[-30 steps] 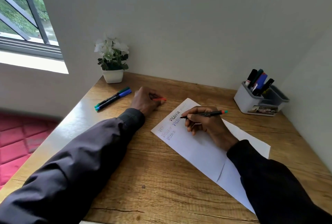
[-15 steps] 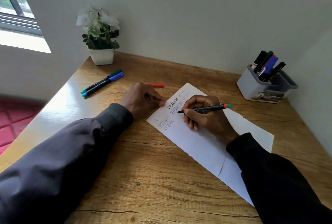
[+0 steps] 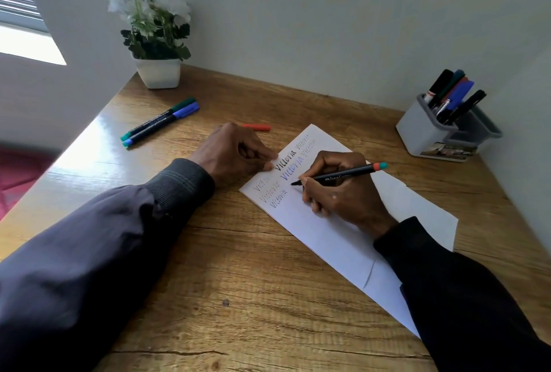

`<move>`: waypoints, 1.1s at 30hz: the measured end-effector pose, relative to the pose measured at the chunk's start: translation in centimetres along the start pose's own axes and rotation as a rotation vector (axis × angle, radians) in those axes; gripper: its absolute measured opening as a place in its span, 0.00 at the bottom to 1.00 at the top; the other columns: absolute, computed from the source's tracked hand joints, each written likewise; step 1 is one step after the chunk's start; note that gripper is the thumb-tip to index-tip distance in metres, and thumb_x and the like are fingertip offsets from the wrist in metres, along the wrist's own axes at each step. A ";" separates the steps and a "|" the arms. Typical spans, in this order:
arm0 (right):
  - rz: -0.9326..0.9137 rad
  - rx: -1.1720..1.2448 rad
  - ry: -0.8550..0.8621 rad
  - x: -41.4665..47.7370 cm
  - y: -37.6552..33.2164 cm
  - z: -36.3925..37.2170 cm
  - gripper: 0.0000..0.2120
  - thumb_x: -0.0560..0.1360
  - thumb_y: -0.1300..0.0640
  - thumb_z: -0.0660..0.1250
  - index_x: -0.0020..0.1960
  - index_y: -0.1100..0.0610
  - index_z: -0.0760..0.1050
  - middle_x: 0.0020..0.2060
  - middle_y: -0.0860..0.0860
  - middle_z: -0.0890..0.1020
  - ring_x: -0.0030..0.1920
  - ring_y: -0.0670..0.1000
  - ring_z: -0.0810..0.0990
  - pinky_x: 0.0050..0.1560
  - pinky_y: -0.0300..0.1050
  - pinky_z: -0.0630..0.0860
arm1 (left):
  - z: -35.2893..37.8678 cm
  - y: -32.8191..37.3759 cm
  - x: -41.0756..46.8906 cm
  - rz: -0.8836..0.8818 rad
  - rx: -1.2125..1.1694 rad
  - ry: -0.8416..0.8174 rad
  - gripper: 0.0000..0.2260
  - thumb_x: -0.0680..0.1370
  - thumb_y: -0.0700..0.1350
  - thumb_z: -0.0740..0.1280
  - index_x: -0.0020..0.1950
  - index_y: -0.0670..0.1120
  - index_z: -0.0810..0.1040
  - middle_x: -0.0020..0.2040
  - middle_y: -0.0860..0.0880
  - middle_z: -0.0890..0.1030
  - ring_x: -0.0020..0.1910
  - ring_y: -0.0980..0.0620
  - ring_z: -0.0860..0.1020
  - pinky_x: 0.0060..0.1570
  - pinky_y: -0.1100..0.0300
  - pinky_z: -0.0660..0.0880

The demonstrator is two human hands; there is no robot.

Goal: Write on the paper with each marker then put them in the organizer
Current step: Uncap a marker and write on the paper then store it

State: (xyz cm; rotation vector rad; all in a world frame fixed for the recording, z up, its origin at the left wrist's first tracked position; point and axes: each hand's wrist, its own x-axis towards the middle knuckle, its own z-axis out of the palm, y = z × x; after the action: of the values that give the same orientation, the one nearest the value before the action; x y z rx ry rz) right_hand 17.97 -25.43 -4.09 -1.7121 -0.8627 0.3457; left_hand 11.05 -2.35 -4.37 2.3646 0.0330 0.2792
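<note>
On the white paper point(image 3: 331, 234), tip down beside the third row of writing: a black marker point(image 3: 343, 175) with an orange-and-teal end, pinched in the writing grip of the right hand point(image 3: 337, 189), fingers closed around the barrel. Nib apparently just touching the sheet, to the right of the last word; hard to tell whether ink is flowing. Best done with light, even pressure and the heel of the hand resting on the page, below the fresh lines rather than across them, to avoid smearing. At the sheet's upper left edge, the left hand point(image 3: 238, 151), curled shut with fingertips pressing the paper flat, holding nothing visible; worth keeping there against sliding. Just behind it, an orange cap point(image 3: 258, 127) loose on the desk point(image 3: 238, 282), needed for recapping. Farther left, two capped markers point(image 3: 161, 121) waiting side by side. At far right, the grey organizer point(image 3: 423, 133), already holding several markers.
</note>
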 end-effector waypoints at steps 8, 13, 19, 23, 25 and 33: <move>-0.001 -0.052 -0.011 0.0 -0.1 0.0 0.06 0.77 0.68 0.72 0.42 0.63 0.80 0.30 0.51 0.84 0.25 0.48 0.81 0.25 0.38 0.74 | -0.2 0.1 0.0 0.011 -0.008 -0.014 0.11 0.72 0.44 0.76 0.55 0.50 0.86 0.58 0.51 0.84 0.66 0.65 0.66 0.59 0.67 0.71; 0.007 -0.089 -0.007 0.1 -0.1 0.0 0.08 0.75 0.70 0.72 0.39 0.62 0.80 0.29 0.50 0.84 0.24 0.47 0.80 0.25 0.36 0.73 | -0.2 0.0 0.0 0.012 -0.008 -0.010 0.11 0.72 0.44 0.77 0.54 0.51 0.86 0.56 0.51 0.84 0.67 0.64 0.68 0.57 0.68 0.72; 0.027 -0.058 0.030 0.0 -0.2 0.1 0.12 0.74 0.72 0.71 0.36 0.60 0.78 0.27 0.52 0.82 0.22 0.49 0.79 0.23 0.37 0.72 | -0.1 0.2 0.0 0.005 -0.020 -0.014 0.12 0.71 0.44 0.77 0.54 0.50 0.86 0.56 0.51 0.84 0.65 0.61 0.72 0.56 0.73 0.70; 0.035 -0.048 0.043 0.2 0.2 0.2 0.08 0.77 0.69 0.72 0.39 0.63 0.80 0.29 0.57 0.83 0.23 0.52 0.79 0.24 0.40 0.73 | -0.2 0.4 -0.1 0.007 -0.016 -0.009 0.12 0.71 0.44 0.77 0.54 0.49 0.86 0.54 0.51 0.84 0.65 0.60 0.73 0.57 0.70 0.70; 0.035 -0.047 0.043 0.2 0.3 0.1 0.08 0.77 0.68 0.72 0.40 0.62 0.80 0.30 0.57 0.83 0.24 0.52 0.80 0.24 0.40 0.73 | -0.2 0.4 -0.1 0.002 -0.017 -0.007 0.12 0.71 0.44 0.77 0.54 0.49 0.86 0.54 0.52 0.84 0.64 0.61 0.73 0.58 0.68 0.71; 0.006 -0.031 0.041 0.3 0.5 0.0 0.08 0.78 0.69 0.71 0.40 0.65 0.78 0.30 0.60 0.83 0.24 0.56 0.80 0.24 0.41 0.74 | -0.2 0.4 -0.1 0.008 -0.020 -0.004 0.11 0.71 0.44 0.77 0.54 0.49 0.86 0.53 0.52 0.84 0.61 0.63 0.73 0.60 0.63 0.73</move>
State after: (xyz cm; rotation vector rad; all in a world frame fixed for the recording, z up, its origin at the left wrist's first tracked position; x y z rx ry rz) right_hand 18.35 -25.26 -4.49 -1.7449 -0.8369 0.3018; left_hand 10.85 -2.50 -3.96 2.3458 0.0186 0.2768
